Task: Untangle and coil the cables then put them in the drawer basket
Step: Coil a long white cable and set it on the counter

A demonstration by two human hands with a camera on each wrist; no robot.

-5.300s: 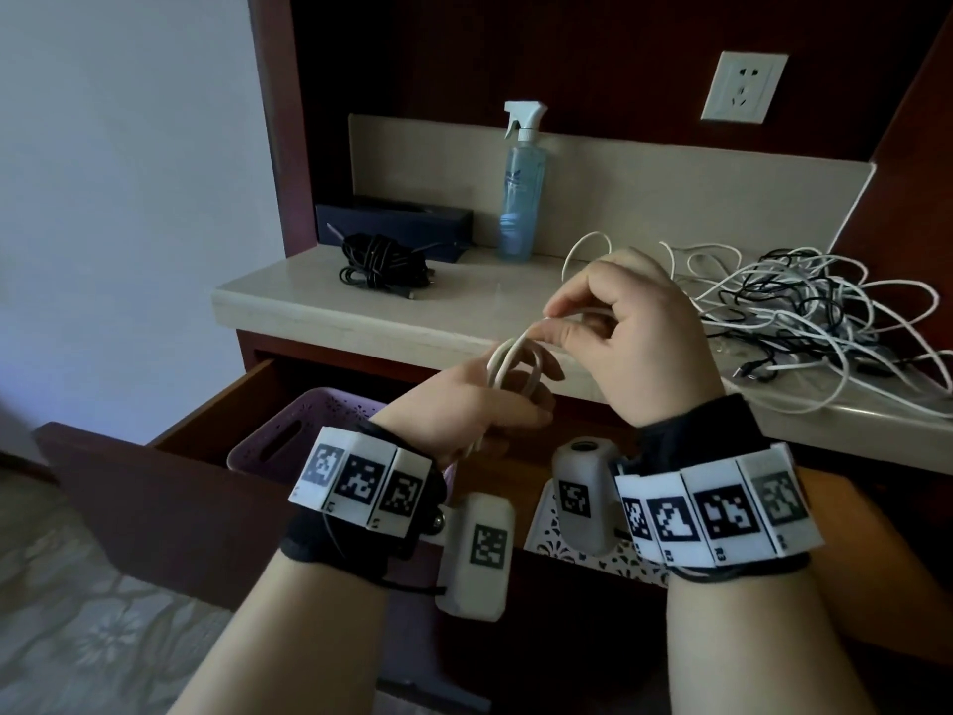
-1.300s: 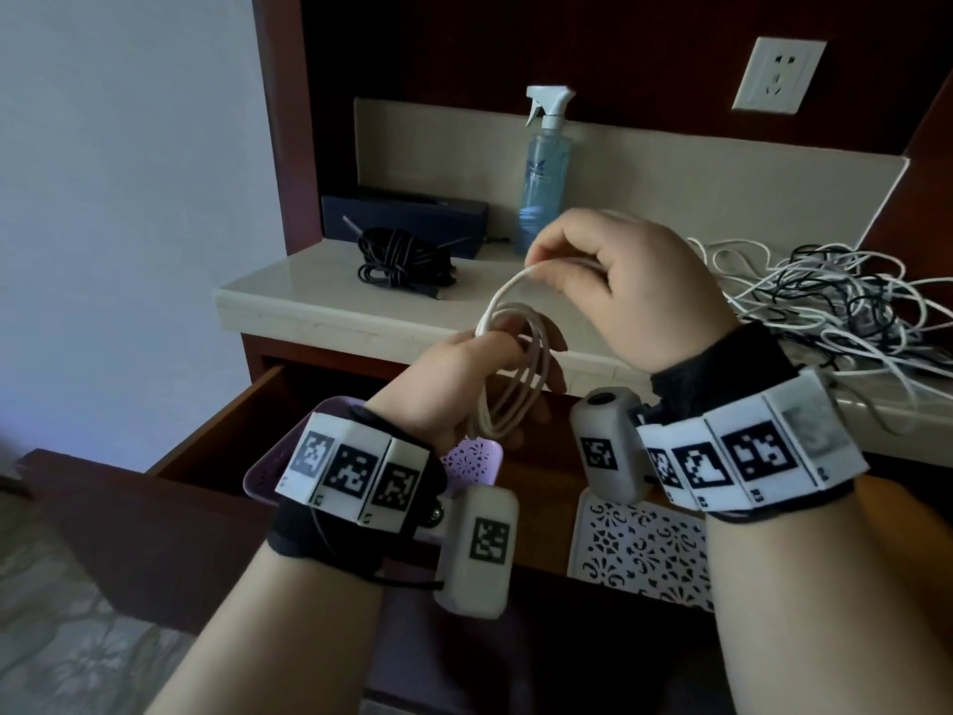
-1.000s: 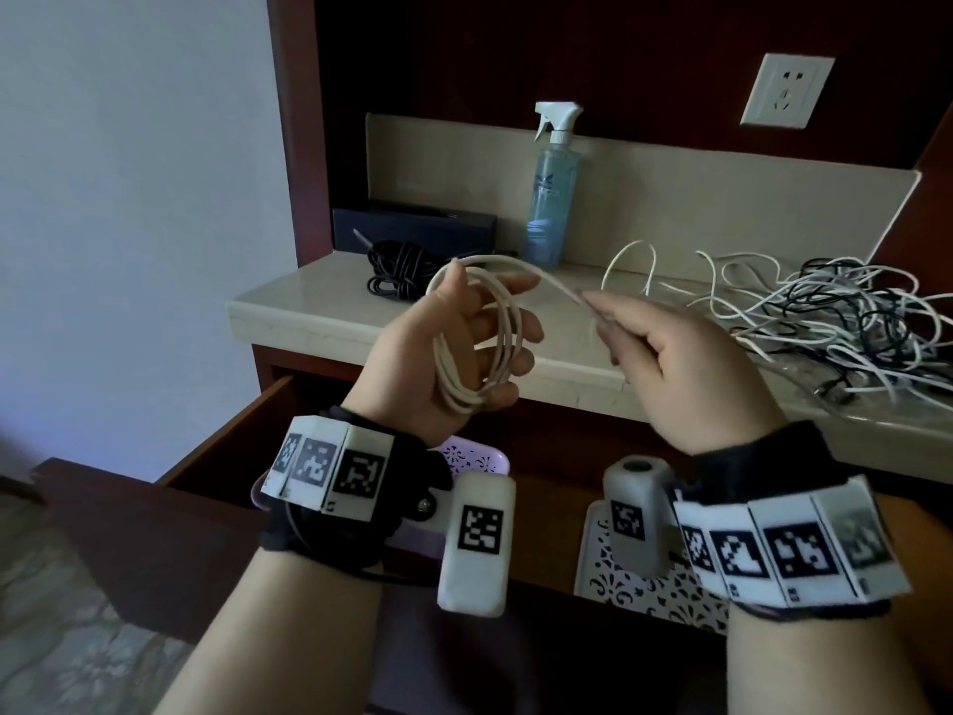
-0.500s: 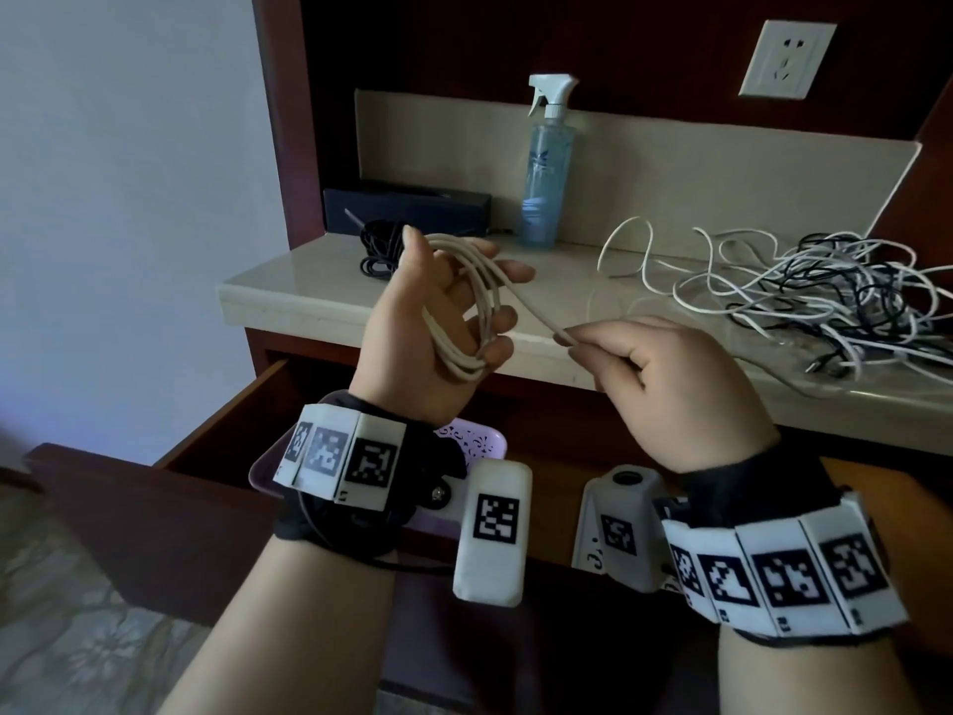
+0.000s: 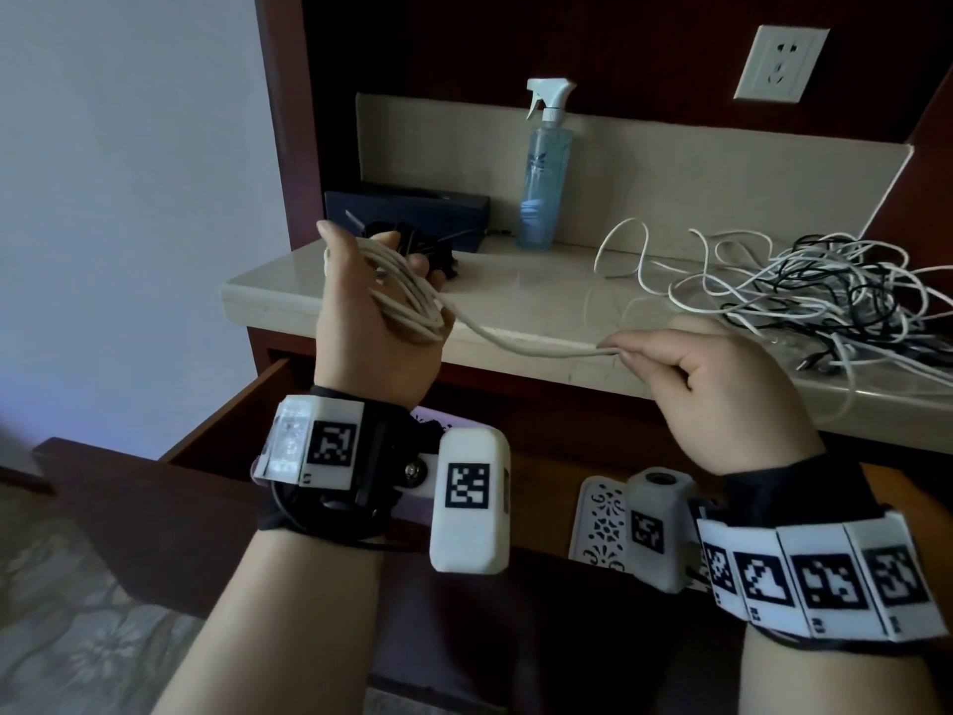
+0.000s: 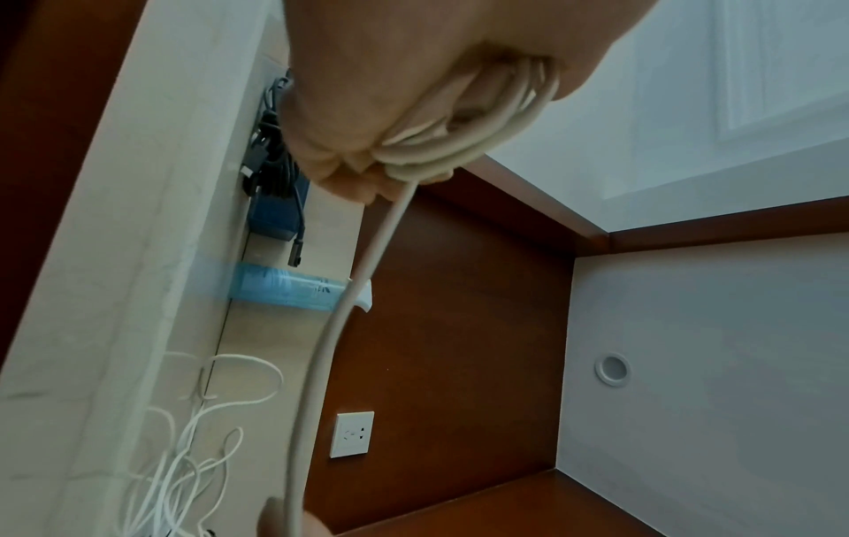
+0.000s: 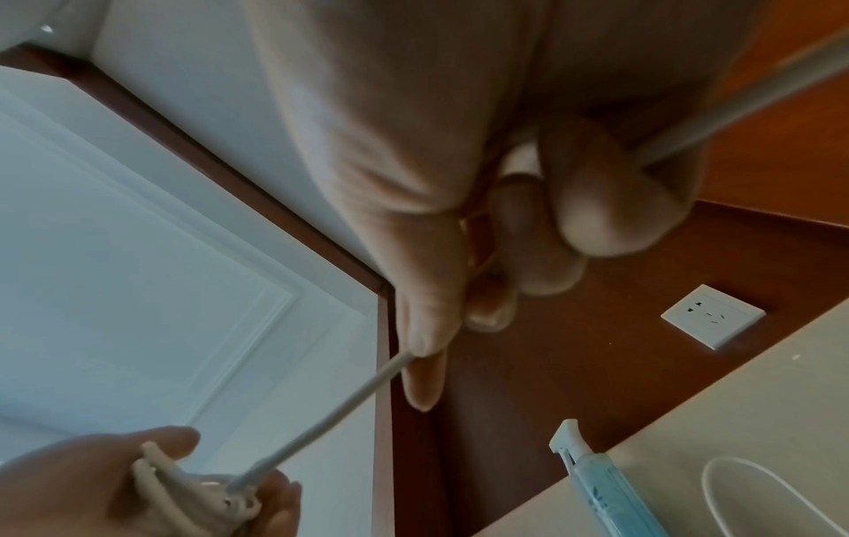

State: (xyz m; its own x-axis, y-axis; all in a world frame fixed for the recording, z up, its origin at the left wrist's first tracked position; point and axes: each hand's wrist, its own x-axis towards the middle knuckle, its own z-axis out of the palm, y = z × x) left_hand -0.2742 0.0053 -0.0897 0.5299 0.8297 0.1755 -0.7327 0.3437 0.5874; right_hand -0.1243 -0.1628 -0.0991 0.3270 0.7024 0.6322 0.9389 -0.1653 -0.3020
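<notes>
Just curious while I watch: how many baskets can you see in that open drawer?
2: a purple basket mostly hidden behind the left wrist, and a white basket beside the right wrist. More may be hidden.

Home: wooden cabinet, wall socket
</notes>
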